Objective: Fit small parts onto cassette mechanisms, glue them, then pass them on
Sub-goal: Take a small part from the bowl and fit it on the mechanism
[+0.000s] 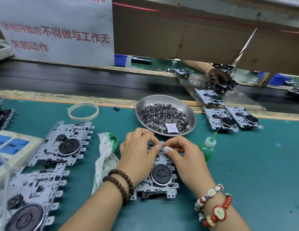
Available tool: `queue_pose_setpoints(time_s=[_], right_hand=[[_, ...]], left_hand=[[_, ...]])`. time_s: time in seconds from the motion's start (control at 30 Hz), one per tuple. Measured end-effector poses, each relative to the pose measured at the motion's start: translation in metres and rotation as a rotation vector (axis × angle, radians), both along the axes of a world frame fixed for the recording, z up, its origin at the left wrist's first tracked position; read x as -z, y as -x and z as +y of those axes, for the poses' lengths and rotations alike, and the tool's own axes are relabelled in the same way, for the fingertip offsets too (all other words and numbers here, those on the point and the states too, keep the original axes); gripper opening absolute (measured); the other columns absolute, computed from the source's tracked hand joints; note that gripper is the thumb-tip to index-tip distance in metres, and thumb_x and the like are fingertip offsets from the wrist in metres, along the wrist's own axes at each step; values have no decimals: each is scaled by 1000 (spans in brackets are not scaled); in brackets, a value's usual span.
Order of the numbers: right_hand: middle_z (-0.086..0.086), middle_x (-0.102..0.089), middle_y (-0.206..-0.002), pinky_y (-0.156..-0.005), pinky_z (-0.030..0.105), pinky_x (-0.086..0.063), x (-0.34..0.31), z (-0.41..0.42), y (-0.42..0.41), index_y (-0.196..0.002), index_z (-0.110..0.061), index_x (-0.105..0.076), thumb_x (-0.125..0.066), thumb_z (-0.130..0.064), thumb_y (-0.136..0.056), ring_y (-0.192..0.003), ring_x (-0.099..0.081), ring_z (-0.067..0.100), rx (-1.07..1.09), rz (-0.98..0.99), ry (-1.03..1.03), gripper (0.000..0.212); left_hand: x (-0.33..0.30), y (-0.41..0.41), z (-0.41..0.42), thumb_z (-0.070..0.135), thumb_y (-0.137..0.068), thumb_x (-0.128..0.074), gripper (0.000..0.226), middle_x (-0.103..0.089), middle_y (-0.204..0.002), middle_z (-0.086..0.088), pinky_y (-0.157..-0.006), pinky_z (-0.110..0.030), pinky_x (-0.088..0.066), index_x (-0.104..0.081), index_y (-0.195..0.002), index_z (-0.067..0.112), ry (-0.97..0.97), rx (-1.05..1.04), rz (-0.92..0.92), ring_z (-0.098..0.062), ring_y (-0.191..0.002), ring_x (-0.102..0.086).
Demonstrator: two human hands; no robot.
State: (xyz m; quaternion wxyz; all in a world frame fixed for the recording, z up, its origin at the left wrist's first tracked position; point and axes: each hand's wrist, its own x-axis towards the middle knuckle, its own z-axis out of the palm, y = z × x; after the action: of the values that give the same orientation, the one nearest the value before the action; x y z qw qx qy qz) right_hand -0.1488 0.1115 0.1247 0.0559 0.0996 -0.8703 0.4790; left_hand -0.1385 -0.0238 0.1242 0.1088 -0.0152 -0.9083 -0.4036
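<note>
Both your hands, left and right, pinch at the mechanism edge; slip, and the tiny part pops off.

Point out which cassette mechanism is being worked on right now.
The mechanism under both hands, at the centre of the green mat. The left hand and right hand pinch at its top edge; the other mechanisms lie untouched.

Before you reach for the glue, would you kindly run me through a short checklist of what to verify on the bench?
1. Cassette mechanism flat on the mat: ok.
2. Left hand and right hand both pinching at its top edge: ok.
3. Small part fully seated: cannot tell, fingers hide it.
4. Green glue bottle within reach, beside the right hand: ok.
5. Bowl stocked with parts: ok.
6. Glue nozzle clear: cannot tell.
</note>
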Motion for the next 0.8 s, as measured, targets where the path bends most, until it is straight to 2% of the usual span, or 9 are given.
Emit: queue_pose_setpoints(time_s=[0.2, 0.4, 0.6, 0.8], right_hand=[[-7, -60, -93, -64, 5, -37, 1, -1, 2, -71, -33, -57, -62, -18, -87, -72, -54, 0, 26, -35, -105, 22], [-4, -65, -89, -65, 13, -40, 1, -1, 1, -72, -29, -59, -62, -18, -87, -72, -57, 4, 39, -57, -97, 19], [-6, -65, -83, -59, 7, -39, 1, -1, 2, -70, -26, -59, -64, -17, -86, -64, -54, 2, 50, -41, -99, 19], [-3, -64, -81, -59, 9, -39, 0, -3, 1, -69, -27, -58, -64, -16, -86, -59, -51, 1, 57, -28, -97, 21]], left_hand=[[0, 0, 1, 29, -92, -52, 11, -40, -101, 22, -78, -17, -14, -52, -84, 37, 22, -13, 15, 5, -95, -21], [2, 1, 1, 29, -92, -51, 9, -42, -103, 21, -78, -18, -14, -53, -87, 36, 54, -25, 0, 4, -99, -23], [1, 1, 1, 31, -92, -51, 8, -43, -106, 21, -81, -20, -14, -53, -87, 37, 80, -15, -17, -1, -109, -27], [1, 0, 1, 32, -93, -49, 11, -44, -104, 21, -84, -23, -15, -50, -84, 39, 87, -13, -6, 3, -99, -24]])
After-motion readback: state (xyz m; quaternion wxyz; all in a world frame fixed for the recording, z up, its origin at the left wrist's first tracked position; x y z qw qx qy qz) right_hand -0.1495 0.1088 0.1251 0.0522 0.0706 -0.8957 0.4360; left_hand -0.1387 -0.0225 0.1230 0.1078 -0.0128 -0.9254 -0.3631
